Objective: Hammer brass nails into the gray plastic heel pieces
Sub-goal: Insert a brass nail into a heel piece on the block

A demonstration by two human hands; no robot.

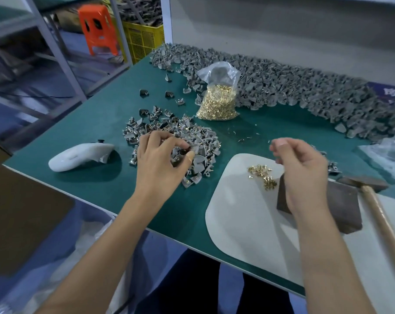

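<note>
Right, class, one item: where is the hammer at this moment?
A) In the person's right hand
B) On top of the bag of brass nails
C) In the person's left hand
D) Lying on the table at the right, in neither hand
D: the hammer lies on the table at the right, beside the dark block, and neither the right hand nor the left hand holds it.

Green table [105,189]: heel pieces [305,91], nail bag [216,103], hammer [377,200].
</note>
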